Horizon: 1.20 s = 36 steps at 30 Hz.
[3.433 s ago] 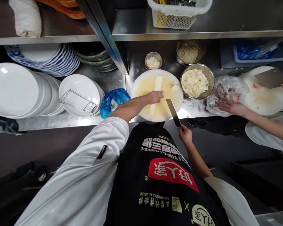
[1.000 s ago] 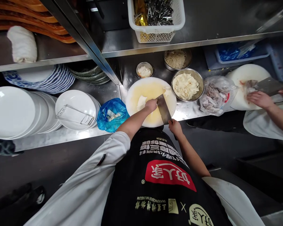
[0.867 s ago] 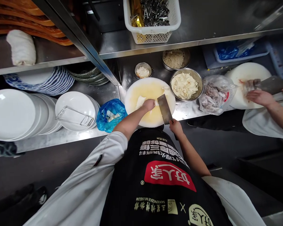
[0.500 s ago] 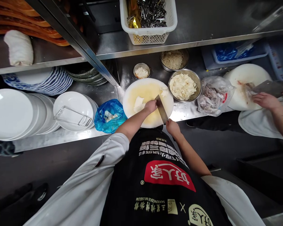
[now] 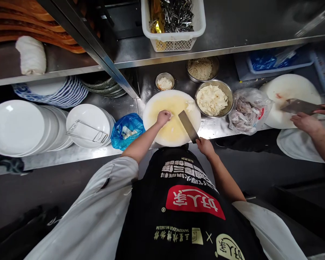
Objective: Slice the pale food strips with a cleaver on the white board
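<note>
My right hand (image 5: 205, 147) is closed around the handle of a cleaver (image 5: 188, 124), whose blade lies slantwise over the right half of a round white cutting board (image 5: 150, 133). My left hand (image 5: 163, 117) is above the board's middle, left of the blade, with its fingers pinched together. A bit of a white food piece (image 5: 171, 116) shows at its fingertips; most of it is hidden. Small white scraps (image 5: 190, 105) lie at the board's right edge. Right of the board stands a steel bowl of white slices (image 5: 212, 100). On the left is a blue plastic bag (image 5: 128, 132) with white chunks inside.
White plates (image 5: 17, 126) are stacked left, wire tongs (image 5: 88, 133) on one stack. Behind the board are small bowls of chopped (image 5: 164, 83) and shredded food (image 5: 200, 68). A shelf edge (image 5: 213, 51) overhangs the counter. At right, a co-worker's hands (image 5: 306, 122) hold another cleaver (image 5: 300, 106).
My left hand has moved left, away from the blade, and the white slab beside it no longer shows on the board. My right hand and cleaver have shifted slightly right.
</note>
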Tool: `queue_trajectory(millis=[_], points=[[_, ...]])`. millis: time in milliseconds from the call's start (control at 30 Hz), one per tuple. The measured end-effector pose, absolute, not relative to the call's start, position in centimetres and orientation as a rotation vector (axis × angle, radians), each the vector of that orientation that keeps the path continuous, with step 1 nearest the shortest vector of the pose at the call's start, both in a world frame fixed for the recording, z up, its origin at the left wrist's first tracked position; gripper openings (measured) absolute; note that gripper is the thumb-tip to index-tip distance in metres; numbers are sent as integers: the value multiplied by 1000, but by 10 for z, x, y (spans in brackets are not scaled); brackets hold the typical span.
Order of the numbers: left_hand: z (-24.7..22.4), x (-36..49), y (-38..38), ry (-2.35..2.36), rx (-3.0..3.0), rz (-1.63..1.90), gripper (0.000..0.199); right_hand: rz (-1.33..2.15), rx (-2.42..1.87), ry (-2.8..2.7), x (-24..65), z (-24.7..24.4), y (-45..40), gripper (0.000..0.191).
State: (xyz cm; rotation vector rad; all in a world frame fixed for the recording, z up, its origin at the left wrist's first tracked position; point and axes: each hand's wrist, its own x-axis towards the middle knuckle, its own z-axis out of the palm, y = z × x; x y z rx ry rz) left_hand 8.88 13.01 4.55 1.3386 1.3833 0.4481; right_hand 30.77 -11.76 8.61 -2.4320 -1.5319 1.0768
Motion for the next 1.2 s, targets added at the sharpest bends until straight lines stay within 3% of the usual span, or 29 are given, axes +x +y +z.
queue_trajectory(millis=[200,333,500,600,833,1200], points=[[64,37,151,1449,1296,457,14,1370,-2116,-1830,330,89,-127,20],[71,24,129,1375,1604,198,31,1548,-2135,-1604,339,84,-113,33],[62,52,88,1005,2039,-200,46,1304,-2317,-1322,346,88,-101,32],[53,83,82,823,2230,-321,37,1256,-2340,-1286,338,95,-102,30],[28,109,84,942,2578,-58,30,1251,-2438,-1434,313,101,-118,33],[-6,71,31,839,2504,252,28,1123,-2559,-1823,309,119,-143,37]])
